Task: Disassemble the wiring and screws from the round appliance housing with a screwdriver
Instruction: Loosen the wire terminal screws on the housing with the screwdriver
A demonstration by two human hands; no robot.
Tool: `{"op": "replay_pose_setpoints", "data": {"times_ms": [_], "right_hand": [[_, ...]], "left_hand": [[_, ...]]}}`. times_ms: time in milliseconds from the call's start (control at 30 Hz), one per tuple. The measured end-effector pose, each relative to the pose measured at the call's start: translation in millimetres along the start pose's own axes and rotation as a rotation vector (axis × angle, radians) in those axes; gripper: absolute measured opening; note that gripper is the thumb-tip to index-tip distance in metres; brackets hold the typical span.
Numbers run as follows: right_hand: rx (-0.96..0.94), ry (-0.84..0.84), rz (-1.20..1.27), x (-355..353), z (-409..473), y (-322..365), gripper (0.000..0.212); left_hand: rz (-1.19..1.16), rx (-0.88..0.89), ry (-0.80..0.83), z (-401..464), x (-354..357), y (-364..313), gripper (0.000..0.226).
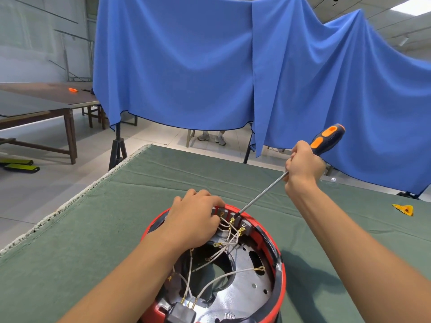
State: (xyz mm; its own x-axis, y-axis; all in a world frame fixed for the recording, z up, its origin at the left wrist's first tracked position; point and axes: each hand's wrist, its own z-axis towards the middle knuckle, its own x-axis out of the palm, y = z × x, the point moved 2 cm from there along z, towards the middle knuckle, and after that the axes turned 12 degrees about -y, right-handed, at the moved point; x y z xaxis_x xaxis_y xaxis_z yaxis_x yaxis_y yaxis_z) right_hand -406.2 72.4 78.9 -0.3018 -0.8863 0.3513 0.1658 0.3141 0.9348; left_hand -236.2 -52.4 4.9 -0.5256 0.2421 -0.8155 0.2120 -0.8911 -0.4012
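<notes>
A round red appliance housing (278, 259) lies open-side up on the green cloth, at the lower middle of the head view. Inside it run several white wires (224, 276) with brass terminals, over a shiny metal plate. My left hand (196, 217) rests on the housing's far rim, fingers curled down over it by a grey terminal block (245, 223). My right hand (303, 166) grips a screwdriver (327, 138) with an orange and dark blue handle. Its long shaft slants down left, and the tip touches a brass terminal at the block.
The green cloth-covered table (140, 194) has its left edge close by. A small yellow object (404, 209) lies at the right. A blue curtain (210, 61) hangs behind the table, with a person's feet under it. Wooden tables (46, 101) stand at the left.
</notes>
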Motion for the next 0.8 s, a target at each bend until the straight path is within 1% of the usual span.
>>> {"op": "replay_pose_setpoints", "data": {"times_ms": [100, 233, 367, 500, 667, 800], "right_hand": [[-0.145, 0.104, 0.09, -4.1, -20.5, 14.2, 0.022], [-0.332, 0.244, 0.107, -6.9, -50.7, 27.4, 0.026], [-0.448, 0.334, 0.089, -7.0, -66.6, 32.3, 0.03], [-0.463, 0.374, 0.044, -3.7, -70.3, 33.4, 0.031], [-0.467, 0.364, 0.01, 1.7, -67.4, 32.9, 0.032], [-0.373, 0.3, -0.008, 3.2, -56.4, 30.6, 0.026]], "left_hand": [[0.001, -0.002, 0.001, -0.5, -0.1, -0.3, 0.042], [0.003, -0.002, 0.001, -1.3, -0.1, -0.2, 0.042], [0.001, 0.0, 0.006, -2.5, -0.9, -1.0, 0.043], [-0.001, 0.003, 0.008, -3.3, -1.2, -1.3, 0.042], [-0.002, 0.0, 0.006, -2.8, -0.8, -1.4, 0.042], [0.003, -0.002, 0.003, -1.8, -0.4, -1.5, 0.042]]}}
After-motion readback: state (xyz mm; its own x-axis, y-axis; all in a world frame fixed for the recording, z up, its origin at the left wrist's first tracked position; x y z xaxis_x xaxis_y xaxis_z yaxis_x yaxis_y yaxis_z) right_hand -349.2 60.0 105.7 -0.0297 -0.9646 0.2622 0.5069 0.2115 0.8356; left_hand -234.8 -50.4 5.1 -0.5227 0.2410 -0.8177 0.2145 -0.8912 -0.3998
